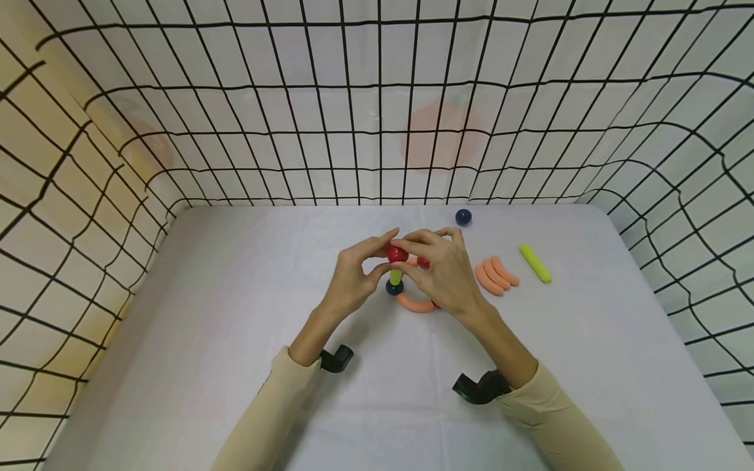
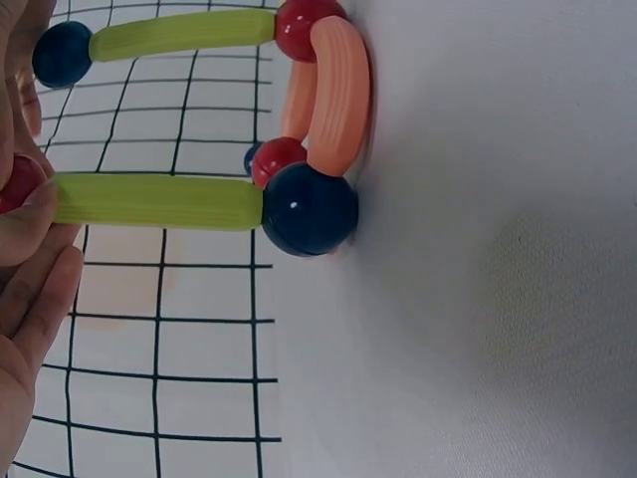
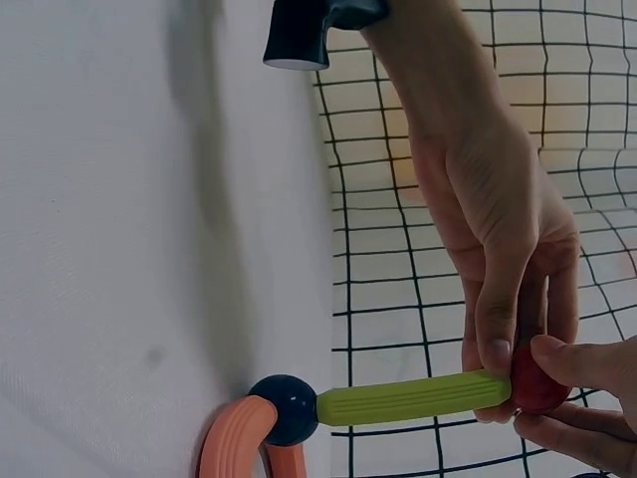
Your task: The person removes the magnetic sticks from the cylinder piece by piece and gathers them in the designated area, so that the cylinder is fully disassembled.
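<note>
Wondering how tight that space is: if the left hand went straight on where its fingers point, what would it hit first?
The red ball, which the left hand already touches; past it, probably the right hand, though depth is hard to judge.

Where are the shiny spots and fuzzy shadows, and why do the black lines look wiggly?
Left wrist view: pale shine on the glossy dark-blue round ball; right wrist view: a soft-edged shadow band on the white tabletop; head view: a faint shadow beside the beige fabric left sleeve, and the thin black grid curves, maybe from the lens, maybe really bent.
</note>
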A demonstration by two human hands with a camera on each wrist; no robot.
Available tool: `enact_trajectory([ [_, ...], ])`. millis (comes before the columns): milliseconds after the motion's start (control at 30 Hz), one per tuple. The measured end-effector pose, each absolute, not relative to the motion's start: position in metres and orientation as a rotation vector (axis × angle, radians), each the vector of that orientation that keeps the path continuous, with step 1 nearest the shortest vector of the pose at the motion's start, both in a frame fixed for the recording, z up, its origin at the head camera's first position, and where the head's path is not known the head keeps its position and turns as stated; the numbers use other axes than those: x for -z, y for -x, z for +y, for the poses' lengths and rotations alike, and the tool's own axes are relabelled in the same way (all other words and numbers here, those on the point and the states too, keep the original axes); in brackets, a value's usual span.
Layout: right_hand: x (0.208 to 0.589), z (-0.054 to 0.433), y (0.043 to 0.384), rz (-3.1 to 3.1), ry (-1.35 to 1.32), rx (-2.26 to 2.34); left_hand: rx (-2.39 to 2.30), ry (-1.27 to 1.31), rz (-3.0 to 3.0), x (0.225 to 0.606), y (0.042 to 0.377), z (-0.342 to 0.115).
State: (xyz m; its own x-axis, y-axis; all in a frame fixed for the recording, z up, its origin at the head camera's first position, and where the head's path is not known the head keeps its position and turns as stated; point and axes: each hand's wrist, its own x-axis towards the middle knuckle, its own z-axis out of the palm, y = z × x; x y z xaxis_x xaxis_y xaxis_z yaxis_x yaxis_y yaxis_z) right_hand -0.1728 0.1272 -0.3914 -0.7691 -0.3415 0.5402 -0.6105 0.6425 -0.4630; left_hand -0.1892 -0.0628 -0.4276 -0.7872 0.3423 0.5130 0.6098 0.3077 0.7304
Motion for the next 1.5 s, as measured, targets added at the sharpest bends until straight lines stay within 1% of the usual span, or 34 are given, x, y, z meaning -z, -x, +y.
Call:
enact_trajectory([
  [433, 0.388, 0.132, 0.176, -2.515, -0.798, -0.938, 1.460, 0.847, -2.336, 0.430, 0.189, -0.063],
  [633, 0.366, 0.142, 0.177, -2.435, -0.782, -0.971, 1.460, 0.863, -2.320, 0.430, 0.190, -0.062],
  [767, 0.350, 0.152, 0.180, -2.419, -0.731, -0.990, 1.469, 0.879, -2.322, 0.429, 0.190, -0.063],
  [933, 0.347, 0.168, 0.187, -2.444, -0.599, -1.097, 1.468, 0.868, -2.334, 0.428, 0.191, -0.063],
  [1100, 0.357, 0.192, 0.201, -2.484, -0.452, -1.184, 1.451, 0.864, -2.341, 0.428, 0.190, -0.063],
  [1200, 0.368, 0.204, 0.211, -2.564, -0.310, -1.235, 1.433, 0.868, -2.339, 0.428, 0.189, -0.064],
  [1333, 0.392, 0.214, 0.228, -2.702, -0.121, -1.288, 1.429, 0.869, -2.340, 0.427, 0.189, -0.064],
  [1500, 0.424, 0.215, 0.251, -2.794, -0.034, -1.305, 1.443, 0.867, -2.340, 0.427, 0.189, -0.064],
])
